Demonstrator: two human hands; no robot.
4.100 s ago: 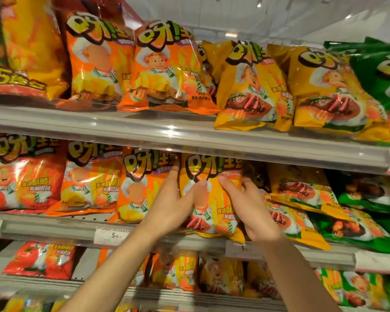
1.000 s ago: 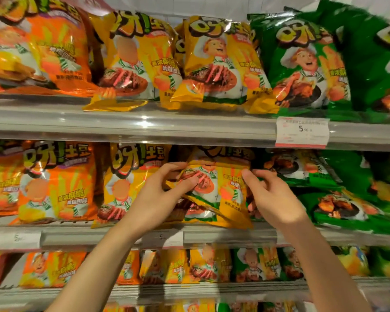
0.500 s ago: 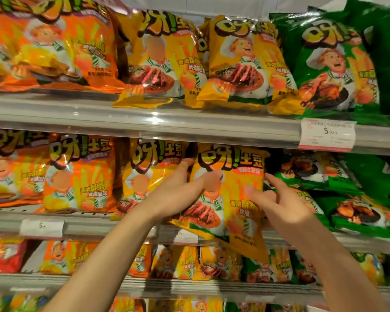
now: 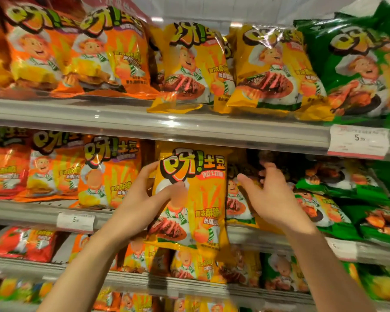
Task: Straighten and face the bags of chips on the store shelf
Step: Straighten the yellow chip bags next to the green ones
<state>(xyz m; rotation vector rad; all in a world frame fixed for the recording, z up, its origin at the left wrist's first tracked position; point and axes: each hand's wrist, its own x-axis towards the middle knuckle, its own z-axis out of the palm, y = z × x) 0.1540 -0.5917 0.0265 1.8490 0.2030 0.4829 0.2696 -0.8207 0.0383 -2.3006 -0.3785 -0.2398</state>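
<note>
a head camera looks up at three store shelves packed with chip bags. on the middle shelf (image 4: 144, 218), one yellow bag (image 4: 196, 199) stands upright, front facing out, its bottom edge hanging just over the shelf lip. the left hand (image 4: 140, 206) grips its left edge, thumb across the front and fingers (image 4: 152, 166) curled behind. the right hand (image 4: 268, 199) hovers just right of the bag, fingers loosely spread and holding nothing, near a second yellow bag (image 4: 236, 203) partly hidden behind. left of them stand three orange bags (image 4: 108, 172); to the right, green bags (image 4: 338, 199) lie slumped, count unclear. the top shelf (image 4: 122, 122) carries two orange bags, two yellow bags (image 4: 189, 66) and one large green bag (image 4: 356, 68). two price tags show: one (image 4: 358, 141) on the top shelf edge, one (image 4: 75, 220) on the middle.
</note>
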